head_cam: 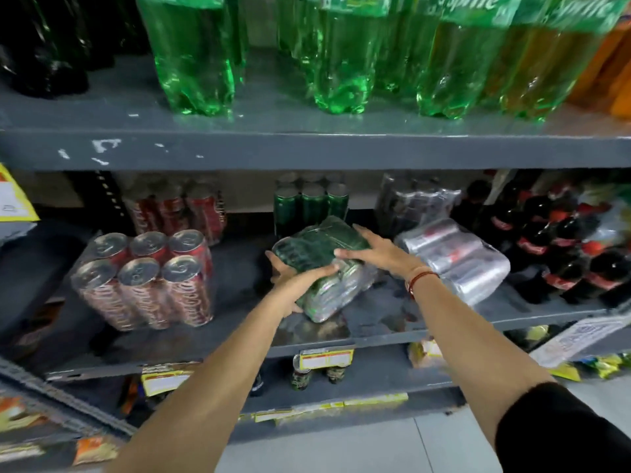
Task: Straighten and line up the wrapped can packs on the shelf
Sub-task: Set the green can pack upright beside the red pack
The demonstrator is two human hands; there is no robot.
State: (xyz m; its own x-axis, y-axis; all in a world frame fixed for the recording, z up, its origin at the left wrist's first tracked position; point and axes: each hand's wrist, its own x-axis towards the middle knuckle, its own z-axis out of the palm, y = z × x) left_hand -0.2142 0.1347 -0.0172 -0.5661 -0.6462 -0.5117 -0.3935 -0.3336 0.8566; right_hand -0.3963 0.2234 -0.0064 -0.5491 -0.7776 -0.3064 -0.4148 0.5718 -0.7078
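Observation:
A wrapped pack of green cans (pixel 321 247) lies on its side, tilted, at the middle of the grey shelf (pixel 375 332). My left hand (pixel 297 285) grips its near left end from below. My right hand (pixel 379 252) presses on its top right side. A wrapped pack of red cans (pixel 146 278) stands upright to the left. On the right, a wrapped pack of silver cans (pixel 454 257) lies on its side, askew. Behind stand upright packs: red (pixel 177 208), green (pixel 310 203) and dark (pixel 413 203).
Dark cola bottles (pixel 563 254) with red labels crowd the shelf's right end. Green soda bottles (pixel 341 52) stand on the shelf above. Yellow price tags (pixel 326 358) hang on the shelf's front edge. Small cans and packets sit on the lower shelf.

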